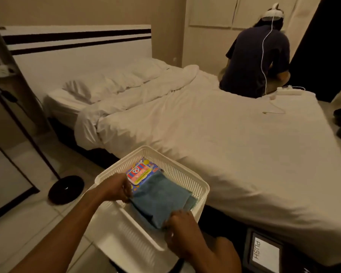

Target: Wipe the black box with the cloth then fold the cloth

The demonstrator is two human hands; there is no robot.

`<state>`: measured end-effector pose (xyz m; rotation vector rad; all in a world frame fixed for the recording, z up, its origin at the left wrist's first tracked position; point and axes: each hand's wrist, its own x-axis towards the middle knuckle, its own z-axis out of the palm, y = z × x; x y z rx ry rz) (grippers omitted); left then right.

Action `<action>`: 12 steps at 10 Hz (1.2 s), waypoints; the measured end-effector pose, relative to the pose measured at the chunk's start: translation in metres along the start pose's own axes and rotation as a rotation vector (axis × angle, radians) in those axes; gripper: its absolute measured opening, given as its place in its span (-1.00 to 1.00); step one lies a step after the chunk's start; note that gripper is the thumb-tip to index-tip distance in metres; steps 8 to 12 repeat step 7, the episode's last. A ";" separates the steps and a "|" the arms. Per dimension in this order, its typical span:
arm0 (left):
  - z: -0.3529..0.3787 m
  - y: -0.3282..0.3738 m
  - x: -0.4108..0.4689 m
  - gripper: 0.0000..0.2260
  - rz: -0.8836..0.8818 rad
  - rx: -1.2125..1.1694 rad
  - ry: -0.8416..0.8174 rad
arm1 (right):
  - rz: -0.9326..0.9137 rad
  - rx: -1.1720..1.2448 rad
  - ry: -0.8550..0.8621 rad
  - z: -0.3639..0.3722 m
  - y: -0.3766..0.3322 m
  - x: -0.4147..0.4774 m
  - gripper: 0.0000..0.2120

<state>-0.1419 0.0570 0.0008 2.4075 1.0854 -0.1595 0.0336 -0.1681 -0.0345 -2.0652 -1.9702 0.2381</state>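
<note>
A folded blue cloth (161, 200) lies in a white plastic basket (185, 174) at the foot of the bed. My left hand (116, 187) grips the cloth's left edge. At the near edge, my right hand (182, 223) pinches the cloth. A colourful packet (139, 172) lies in the basket, partly under the cloth. A black box with a "PUSH" flap (264, 251) stands at the lower right, apart from both hands.
A white bed (215, 131) with a rumpled duvet fills the middle. Another person (258, 56) sits at its far corner with a headset and a white cable. A round black object (66, 189) lies on the tiled floor at the left, beside a dark-framed panel.
</note>
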 end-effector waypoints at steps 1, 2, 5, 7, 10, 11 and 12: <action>0.013 -0.010 -0.003 -0.86 -0.048 0.088 -0.034 | 0.023 -0.064 -0.109 0.019 -0.010 0.006 -0.77; 0.006 -0.003 -0.001 -0.82 -0.094 0.178 -0.096 | 0.047 -0.040 -0.156 0.017 -0.012 0.013 -0.73; 0.007 0.027 0.005 -0.70 -0.222 0.356 -0.293 | 0.087 0.125 -0.318 -0.007 -0.005 0.015 -0.54; 0.020 0.073 0.008 -0.75 -0.082 0.414 -0.015 | 0.307 0.334 0.215 -0.036 0.040 -0.003 -0.59; 0.020 0.073 0.008 -0.75 -0.082 0.414 -0.015 | 0.307 0.334 0.215 -0.036 0.040 -0.003 -0.59; 0.020 0.073 0.008 -0.75 -0.082 0.414 -0.015 | 0.307 0.334 0.215 -0.036 0.040 -0.003 -0.59; 0.020 0.073 0.008 -0.75 -0.082 0.414 -0.015 | 0.307 0.334 0.215 -0.036 0.040 -0.003 -0.59</action>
